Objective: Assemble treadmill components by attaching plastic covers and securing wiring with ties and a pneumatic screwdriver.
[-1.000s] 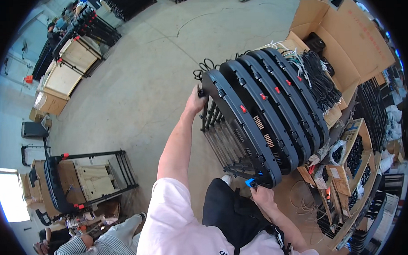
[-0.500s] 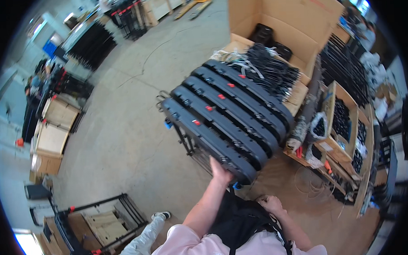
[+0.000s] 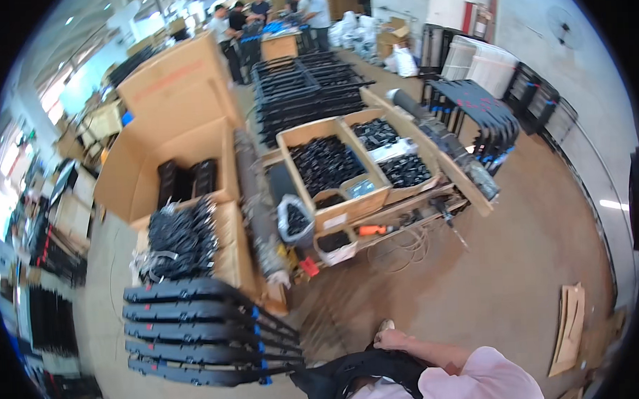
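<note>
The black frames (image 3: 190, 334) stand in a row at the lower left, one behind the other with thin gaps between them. They have small red bits (image 3: 149, 328) on the left part and blue strips (image 3: 260, 346) near the right end.

The right hand (image 3: 393, 340) is well apart from the frames, off to their right. It is in front of the person's body, close by the black bag (image 3: 343, 371) at the waist and near a light shoe (image 3: 386, 325). Its fingers look curled in, but it is small and blurry, so I can't tell if it has hold of anything. The arm above it has a pink sleeve (image 3: 484, 378). The left hand is out of sight, so I can't tell how open it is or if it has something.

Just past the frames is a big pile of black cables (image 3: 183, 236), with an open cardboard box (image 3: 125, 181) behind. A long dark roll (image 3: 253, 202) lies beside the box. Next to that, wooden boxes (image 3: 355, 207) hold lots of little black parts (image 3: 325, 160). A tool with an orange handle (image 3: 373, 230) is by their front edge.
</note>
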{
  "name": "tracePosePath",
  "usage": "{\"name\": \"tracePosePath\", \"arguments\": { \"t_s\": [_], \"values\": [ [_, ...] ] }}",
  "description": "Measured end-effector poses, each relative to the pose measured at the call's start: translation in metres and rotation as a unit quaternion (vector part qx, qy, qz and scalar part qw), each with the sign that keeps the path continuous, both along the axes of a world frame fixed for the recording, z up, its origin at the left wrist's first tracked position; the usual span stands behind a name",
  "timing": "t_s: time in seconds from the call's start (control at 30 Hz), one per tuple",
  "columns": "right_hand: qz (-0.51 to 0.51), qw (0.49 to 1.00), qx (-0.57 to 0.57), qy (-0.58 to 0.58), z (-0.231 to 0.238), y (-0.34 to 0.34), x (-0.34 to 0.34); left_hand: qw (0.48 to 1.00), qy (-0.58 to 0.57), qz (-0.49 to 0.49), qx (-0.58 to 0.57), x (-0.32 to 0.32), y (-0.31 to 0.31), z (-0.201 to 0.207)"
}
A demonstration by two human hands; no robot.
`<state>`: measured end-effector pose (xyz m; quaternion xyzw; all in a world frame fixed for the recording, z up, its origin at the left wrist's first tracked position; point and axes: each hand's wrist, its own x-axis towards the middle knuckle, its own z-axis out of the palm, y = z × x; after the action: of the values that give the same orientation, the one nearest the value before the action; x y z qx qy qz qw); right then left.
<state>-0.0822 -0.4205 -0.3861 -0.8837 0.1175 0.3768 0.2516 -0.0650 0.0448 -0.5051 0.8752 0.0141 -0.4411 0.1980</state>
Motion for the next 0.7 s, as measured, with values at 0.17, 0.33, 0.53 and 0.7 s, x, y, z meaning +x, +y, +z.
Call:
{"name": "tracePosePath", "arguments": {
  "t_s": [0.17,0.33,0.53,0.7],
  "values": [
    [0.004,0.999,0.049,-0.011,-0.008,-0.098,-0.010,0.994,-0.070,0.069,-0.044,0.052,-0.108,-0.003],
    [-0.099,0.994,0.027,-0.035,0.016,-0.197,-0.007,0.977,-0.116,0.149,-0.099,0.087,-0.204,-0.022],
    [-0.281,0.959,-0.018,-0.009,0.002,-0.320,-0.054,0.890,0.083,0.360,-0.268,0.160,-0.372,0.023],
    [-0.357,0.927,0.029,0.108,-0.056,-0.366,-0.104,0.978,0.083,0.127,-0.145,0.196,-0.422,-0.005]
  ]
}}
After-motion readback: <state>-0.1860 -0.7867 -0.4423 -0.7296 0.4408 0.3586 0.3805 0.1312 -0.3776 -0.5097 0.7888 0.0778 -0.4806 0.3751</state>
